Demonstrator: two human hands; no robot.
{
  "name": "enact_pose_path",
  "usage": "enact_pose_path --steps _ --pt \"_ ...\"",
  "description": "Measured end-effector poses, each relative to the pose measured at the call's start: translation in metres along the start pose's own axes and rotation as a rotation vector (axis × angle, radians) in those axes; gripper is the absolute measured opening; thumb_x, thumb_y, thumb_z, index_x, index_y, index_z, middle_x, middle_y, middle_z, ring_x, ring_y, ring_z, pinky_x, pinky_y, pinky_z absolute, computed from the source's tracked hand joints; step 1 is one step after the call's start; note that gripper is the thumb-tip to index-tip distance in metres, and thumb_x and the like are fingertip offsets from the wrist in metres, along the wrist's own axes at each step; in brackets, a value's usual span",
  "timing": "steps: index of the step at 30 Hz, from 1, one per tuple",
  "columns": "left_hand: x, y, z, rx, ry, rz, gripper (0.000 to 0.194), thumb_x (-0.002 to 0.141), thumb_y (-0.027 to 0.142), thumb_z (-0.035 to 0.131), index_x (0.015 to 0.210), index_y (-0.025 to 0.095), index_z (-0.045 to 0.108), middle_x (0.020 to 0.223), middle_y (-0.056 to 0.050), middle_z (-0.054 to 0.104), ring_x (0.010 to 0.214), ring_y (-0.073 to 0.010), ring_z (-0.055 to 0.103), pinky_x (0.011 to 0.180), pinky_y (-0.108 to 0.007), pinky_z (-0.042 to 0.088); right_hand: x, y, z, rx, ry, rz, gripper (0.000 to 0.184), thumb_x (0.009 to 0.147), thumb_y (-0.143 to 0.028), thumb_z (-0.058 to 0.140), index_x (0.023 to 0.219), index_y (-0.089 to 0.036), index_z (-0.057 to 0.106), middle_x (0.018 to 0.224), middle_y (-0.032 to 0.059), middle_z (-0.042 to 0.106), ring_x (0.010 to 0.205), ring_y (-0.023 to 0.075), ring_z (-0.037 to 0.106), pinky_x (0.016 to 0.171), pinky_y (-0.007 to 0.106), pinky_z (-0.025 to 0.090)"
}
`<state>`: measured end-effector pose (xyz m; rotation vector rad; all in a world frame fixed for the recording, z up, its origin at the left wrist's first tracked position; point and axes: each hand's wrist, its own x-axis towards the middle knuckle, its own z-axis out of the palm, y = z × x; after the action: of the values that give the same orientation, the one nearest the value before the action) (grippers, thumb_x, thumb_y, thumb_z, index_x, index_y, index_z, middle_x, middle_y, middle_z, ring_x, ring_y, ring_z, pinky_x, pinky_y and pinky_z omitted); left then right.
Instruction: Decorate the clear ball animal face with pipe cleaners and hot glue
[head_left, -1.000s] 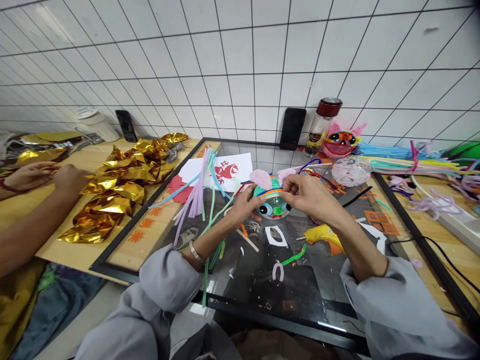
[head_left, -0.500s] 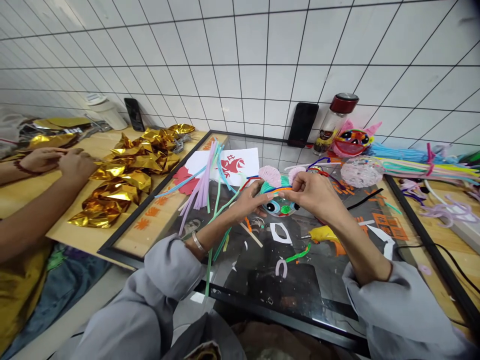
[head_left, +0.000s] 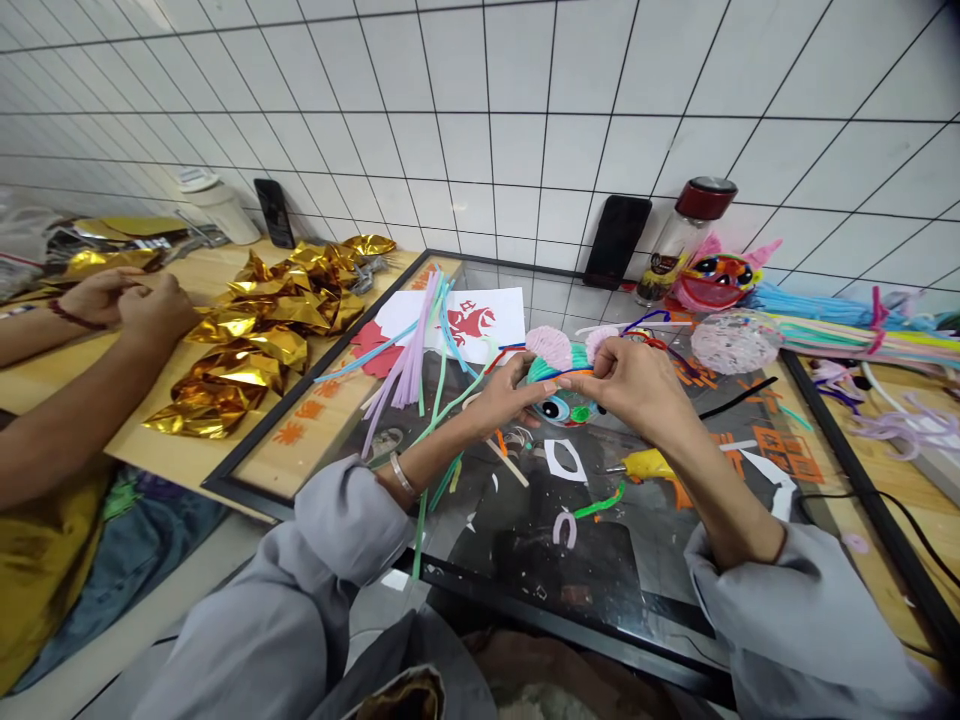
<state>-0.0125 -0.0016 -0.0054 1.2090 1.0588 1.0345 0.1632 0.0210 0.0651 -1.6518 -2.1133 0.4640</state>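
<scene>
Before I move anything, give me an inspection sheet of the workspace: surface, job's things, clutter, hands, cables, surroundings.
Surface: glossy dark panel, black-framed, specked with scraps.
Job's things: pink-eared face in hand; yellow glue gun lying nearby.
Clutter: lilac strips, white cutout, black strip.
Hands: left hand holds the face's side; right hand has its fingers at the top edge, grip partly hidden.
Cables: black cord at right; full run not visible.
Surroundings: tiled wall behind; another person's hands beside gold foil.
</scene>
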Motion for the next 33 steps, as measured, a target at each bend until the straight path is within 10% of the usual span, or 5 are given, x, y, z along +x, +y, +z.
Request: enact_pose_path --steps 14,23,33 --pt "0.009 -0.015 -0.011 -0.159 -0.062 -0.064 0.068 0.081 0.055 0.062 0.136 0.019 0.045 0.103 -0.009 0.066 0.068 -0.0166 0.068 0.056 -0.03 0.059 0.003 0.004 -0.002 -0.042 -0.017 0.028 0.039 0.068 -0.05 0.075 0.061 -0.022 0.049 0.055 -0.0023 0.054 0.055 0.0142 0.046 0.056 0.028 0.025" --pt "0.008 -0.014 -0.014 -0.154 -0.091 -0.041 0.069 0.069 0.03 0.067 0.135 0.022 0.048 0.139 -0.011 0.054 0.085 -0.0192 0.067 0.06 -0.031 0.061 0.006 0.008 -0.002 -0.014 0.004 0.026 0.041 0.066 -0.05 0.078 0.059 -0.022 0.048 0.055 -0.002 0.055 0.055 0.0143 0.047 0.055 0.028 0.025" --pt "0.01 -0.015 -0.015 -0.18 -0.112 -0.06 0.071 0.074 0.035 0.066 0.141 0.023 0.046 0.134 -0.012 0.058 0.076 -0.0188 0.07 0.06 -0.032 0.06 0.005 0.006 -0.004 -0.061 -0.018 0.04 0.039 0.068 -0.051 0.075 0.062 -0.022 0.049 0.057 -0.0018 0.055 0.058 0.0151 0.048 0.057 0.028 0.027"
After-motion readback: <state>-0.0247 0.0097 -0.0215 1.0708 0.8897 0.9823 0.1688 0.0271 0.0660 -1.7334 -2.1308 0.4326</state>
